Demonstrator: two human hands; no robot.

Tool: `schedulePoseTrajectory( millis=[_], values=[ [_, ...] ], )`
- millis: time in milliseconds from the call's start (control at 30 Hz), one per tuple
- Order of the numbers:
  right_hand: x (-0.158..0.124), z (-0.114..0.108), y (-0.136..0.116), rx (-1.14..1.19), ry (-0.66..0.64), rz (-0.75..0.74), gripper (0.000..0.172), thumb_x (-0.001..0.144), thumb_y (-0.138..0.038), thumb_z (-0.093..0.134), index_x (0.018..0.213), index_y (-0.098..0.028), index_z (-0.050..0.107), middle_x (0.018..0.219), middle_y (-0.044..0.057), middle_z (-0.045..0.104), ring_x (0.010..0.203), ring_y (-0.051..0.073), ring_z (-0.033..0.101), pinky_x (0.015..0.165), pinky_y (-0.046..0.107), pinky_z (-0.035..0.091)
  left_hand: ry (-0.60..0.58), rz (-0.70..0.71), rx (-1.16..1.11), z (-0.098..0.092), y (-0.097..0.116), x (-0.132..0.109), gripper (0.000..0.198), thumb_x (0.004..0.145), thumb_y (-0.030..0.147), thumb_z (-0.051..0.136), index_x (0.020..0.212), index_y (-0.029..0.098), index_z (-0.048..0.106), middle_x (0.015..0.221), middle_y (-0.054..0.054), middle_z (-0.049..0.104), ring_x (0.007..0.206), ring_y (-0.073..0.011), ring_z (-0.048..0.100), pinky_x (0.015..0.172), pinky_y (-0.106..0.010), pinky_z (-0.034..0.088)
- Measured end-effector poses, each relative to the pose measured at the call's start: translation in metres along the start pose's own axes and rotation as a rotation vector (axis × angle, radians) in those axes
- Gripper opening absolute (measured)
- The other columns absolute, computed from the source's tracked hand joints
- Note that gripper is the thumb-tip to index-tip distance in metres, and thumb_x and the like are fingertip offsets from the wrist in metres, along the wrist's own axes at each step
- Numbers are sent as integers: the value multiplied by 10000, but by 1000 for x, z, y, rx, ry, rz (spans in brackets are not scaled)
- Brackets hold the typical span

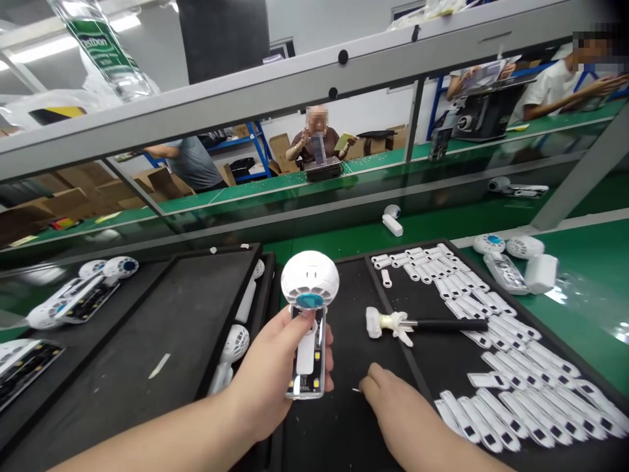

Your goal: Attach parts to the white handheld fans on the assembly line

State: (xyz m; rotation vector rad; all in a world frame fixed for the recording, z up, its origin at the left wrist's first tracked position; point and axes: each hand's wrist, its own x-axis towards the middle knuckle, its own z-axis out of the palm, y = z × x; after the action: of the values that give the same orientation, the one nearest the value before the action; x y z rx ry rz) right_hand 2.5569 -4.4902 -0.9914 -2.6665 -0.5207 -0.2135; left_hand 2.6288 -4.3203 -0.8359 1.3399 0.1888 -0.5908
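Gripping a white, round-headed plastic device with a clear casing over a black circuit board (309, 278), the left hand (272, 370) in the head view holds it upright, thumb across its front, between two trays. The right hand (396, 406) has its fingers curled low over the right tray; a thin white sliver (356, 390) shows at the fingertips, though whether it is pinched I cannot tell.

The right black, rimmed tray (344, 288) is split by a raised divider. Its wide compartment holds many slim white plastic pieces with small dark windows (528, 377), laid in slanting rows. A black-handled hammer with a white-wrapped head (437, 324) lies across the divider, its head in the narrow compartment.

In the left black, divided tray (196, 314), the far-left compartment holds similar white-and-black devices (93, 303); the nearer compartment has a pale, narrow scrap (160, 366). More white devices with vented round heads (236, 344) show partly hidden beside this tray's right edge.

Across the green bench stand brown cardboard boxes (81, 206), contents unclear.
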Motion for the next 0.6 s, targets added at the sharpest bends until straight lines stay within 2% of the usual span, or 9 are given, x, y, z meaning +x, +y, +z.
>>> schedulePoseTrajectory(
  millis=[67, 133, 167, 233, 267, 333, 400, 500, 600],
  values=[
    [4, -32, -2, 175, 274, -63, 287, 867, 19, 429, 990, -153, 623, 862, 60, 582, 613, 148, 585, 546, 258, 460, 57, -50, 107, 2, -6, 2, 341, 866, 512, 601, 902, 185, 512, 751, -11, 599, 562, -136, 556, 483, -287, 510],
    [13, -67, -9, 206, 582, -164, 281, 912, -24, 450, 1121, -152, 587, 874, 58, 548, 660, 145, 572, 577, 250, 470, 51, -123, 270, 5, -15, 2, 339, 872, 508, 589, 882, 183, 489, 754, -9, 593, 561, -133, 548, 479, -279, 499],
    [20, -81, -12, 150, 676, -208, 300, 910, -33, 474, 1153, -165, 587, 870, 56, 545, 698, 157, 578, 615, 264, 484, 24, -156, 353, 7, -21, 0, 330, 873, 498, 586, 893, 185, 484, 754, -4, 588, 562, -135, 546, 474, -276, 492],
    [37, -97, -13, 36, 747, -226, 256, 915, -72, 490, 1100, -182, 629, 856, 62, 574, 725, 184, 587, 656, 303, 495, -76, -195, 494, 10, -31, -9, 292, 878, 464, 576, 926, 192, 480, 723, 14, 565, 561, -140, 538, 473, -265, 471],
    [45, -100, -10, 24, 718, -165, 242, 920, -83, 483, 1053, -186, 656, 852, 63, 592, 727, 187, 598, 654, 304, 497, -142, -189, 557, 11, -35, -16, 269, 876, 439, 580, 929, 193, 486, 708, 22, 554, 571, -138, 530, 490, -257, 462],
    [54, -100, 0, 151, 536, -25, 249, 943, -101, 466, 1019, -188, 686, 860, 53, 624, 724, 168, 624, 638, 274, 502, -265, -162, 630, 9, -38, -31, 234, 865, 399, 606, 903, 191, 503, 702, 30, 542, 610, -125, 502, 544, -239, 442],
    [48, -103, 8, 300, 394, 12, 265, 973, -127, 453, 1089, -185, 684, 898, 48, 649, 772, 156, 650, 672, 258, 512, -334, -174, 614, 6, -38, -44, 199, 851, 355, 624, 894, 188, 525, 730, 33, 535, 647, -112, 462, 583, -225, 417],
    [25, -122, 2, 278, 306, -110, 259, 988, -164, 468, 1192, -187, 626, 876, 32, 679, 743, 157, 651, 670, 266, 495, -310, -233, 487, 0, -37, -54, 152, 805, 213, 591, 945, 198, 534, 735, 49, 501, 646, -105, 426, 589, -219, 393],
    [3, -142, -16, 87, 89, -253, 116, 940, -175, 510, 892, -199, 613, 653, -5, 616, 529, 154, 550, 501, 287, 371, -279, -191, 487, -1, -40, -55, 203, 764, 120, 543, 948, 207, 541, 718, 60, 483, 632, -98, 397, 582, -209, 371]
  ],
)
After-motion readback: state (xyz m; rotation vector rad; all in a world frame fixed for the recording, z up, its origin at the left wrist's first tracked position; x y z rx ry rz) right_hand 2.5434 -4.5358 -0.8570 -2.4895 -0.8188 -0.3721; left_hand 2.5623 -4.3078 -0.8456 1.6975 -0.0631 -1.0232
